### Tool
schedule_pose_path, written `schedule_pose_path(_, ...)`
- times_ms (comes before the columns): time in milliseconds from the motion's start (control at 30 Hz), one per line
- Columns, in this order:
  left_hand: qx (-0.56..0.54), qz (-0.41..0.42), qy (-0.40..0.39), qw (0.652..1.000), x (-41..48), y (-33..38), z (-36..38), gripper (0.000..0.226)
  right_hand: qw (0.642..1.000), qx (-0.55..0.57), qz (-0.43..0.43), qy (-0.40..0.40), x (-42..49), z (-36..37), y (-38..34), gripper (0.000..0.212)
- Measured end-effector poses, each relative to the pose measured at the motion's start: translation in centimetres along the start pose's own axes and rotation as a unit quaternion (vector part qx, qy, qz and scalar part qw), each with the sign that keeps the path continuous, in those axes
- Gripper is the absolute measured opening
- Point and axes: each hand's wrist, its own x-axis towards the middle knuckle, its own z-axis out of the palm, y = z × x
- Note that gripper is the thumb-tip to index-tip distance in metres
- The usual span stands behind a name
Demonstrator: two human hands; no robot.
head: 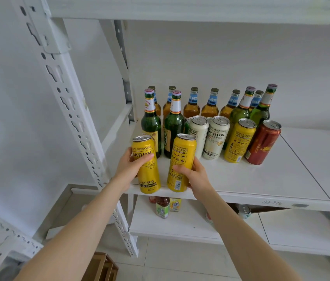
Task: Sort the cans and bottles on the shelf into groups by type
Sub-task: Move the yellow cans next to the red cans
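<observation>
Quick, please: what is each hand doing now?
Left hand: grips the left yellow can.
Right hand: grips the right yellow can.

Bright, even, diffuse light fills the view; the white wall and shelf board look slightly washed out. Shadows are faint and soft, darkest under that board. Small glints sit on the can lids and green bottles. Wide-angle distortion bows the upright. Print on the yellow can reads sharp; the lower-shelf items are blurred.
</observation>
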Motion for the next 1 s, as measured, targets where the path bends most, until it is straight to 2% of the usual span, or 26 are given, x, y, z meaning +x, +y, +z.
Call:
schedule_pose_path(233,-0.025,-0.020,-0.003,0.999,-3.4,-0.5,-1.0,0.059,0.998,0.043,0.027,0.032,-4.5,-0.6,-0.3,0.044)
schedule_pose_path(467,-0.026,-0.024,-0.036,0.999,-6.8,0.2,0.7,0.055,0.994,0.078,0.041,0.068,-9.1,-3.5,0.4,0.047)
schedule_pose_path(667,-0.032,-0.018,-0.049,0.998,-9.3,1.5,4.6,0.051,0.990,0.103,0.028,0.096,-12.3,-7.3,0.4,0.048)
schedule_pose_path(833,-0.034,-0.011,-0.060,0.998,-11.5,2.5,9.0,0.044,0.991,0.086,0.017,0.098,-14.4,-11.4,-0.8,0.045)
schedule_pose_path(1000,-0.033,-0.006,-0.065,0.997,-14.2,3.0,14.1,0.048,0.994,0.062,0.007,0.095,-17.1,-16.5,-2.8,0.043)
